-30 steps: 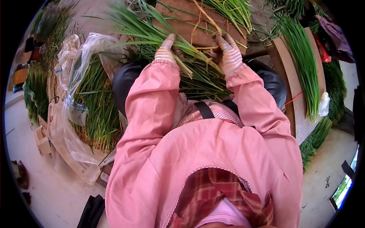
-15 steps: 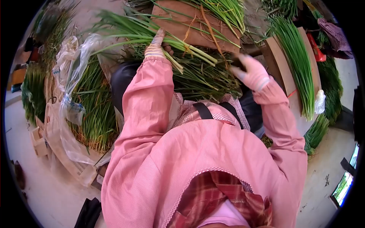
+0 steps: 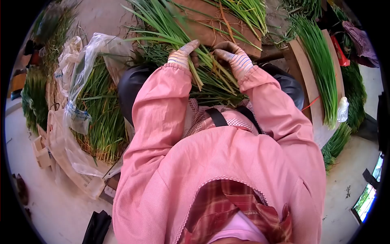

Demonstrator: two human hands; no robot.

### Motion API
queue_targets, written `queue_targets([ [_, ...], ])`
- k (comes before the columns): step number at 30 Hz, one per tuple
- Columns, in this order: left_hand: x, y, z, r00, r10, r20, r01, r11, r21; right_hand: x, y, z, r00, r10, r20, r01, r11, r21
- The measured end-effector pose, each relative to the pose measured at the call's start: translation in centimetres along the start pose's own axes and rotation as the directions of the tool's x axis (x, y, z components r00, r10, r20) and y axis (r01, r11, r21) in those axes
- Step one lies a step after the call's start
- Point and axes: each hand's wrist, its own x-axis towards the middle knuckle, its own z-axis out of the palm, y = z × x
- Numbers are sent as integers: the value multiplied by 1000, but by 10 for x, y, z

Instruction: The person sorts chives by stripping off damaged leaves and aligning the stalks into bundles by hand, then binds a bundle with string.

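Observation:
My left hand (image 3: 186,55), in a striped, soiled glove, is closed around a bunch of garlic chives (image 3: 164,24). The leaves fan out to the upper left, and the stem ends point down and right, toward my lap. At the right side of these stems is my right hand (image 3: 235,59), gloved too, its fingers bent and drawn together. What its fingertips pinch, if anything, is hidden. Loose green leaves (image 3: 211,91) lie beneath both hands, above my lap.
Ahead lies a brown board (image 3: 207,30) with another chive bunch (image 3: 248,14) and dry strands. To the right, long chives (image 3: 319,69) rest on cardboard. A clear plastic bag (image 3: 75,110) stands beside piled chives (image 3: 101,118) at left.
My right hand has moved left and inward to the stems, its fingers now curled. My left hand has shifted slightly right with the bunch, whose leaves now point more upward.

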Motion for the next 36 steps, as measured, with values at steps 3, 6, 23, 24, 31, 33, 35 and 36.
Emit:
queue_targets([
  [3,0,0,2,999,8,-48,-7,1000,16,3,6,5,996,-89,4,88,992,95],
  [6,1,-1,0,999,41,32,-41,999,-11,6,7,8,990,-138,-1,125,898,-421],
  [23,9,17,-8,987,88,-131,-115,970,-216,-31,-9,-11,961,-219,168,253,942,-221],
  [24,13,16,-12,979,135,-150,-170,953,-249,-39,-12,-13,975,-184,127,214,930,-297],
  [31,13,36,-27,948,132,-291,-212,942,-262,-85,-12,-93,980,191,59,-63,574,-817],
  [33,10,40,-27,930,143,-338,-246,926,-286,-97,-35,-101,930,358,-84,-161,191,-968],
  [35,1,41,-23,949,186,-253,-237,953,-190,-109,-61,-78,987,159,27,-2,176,-984],
  [36,2,37,-18,949,182,-257,-245,940,-238,-104,-70,-65,998,63,-29,-28,-13,-1000],
])
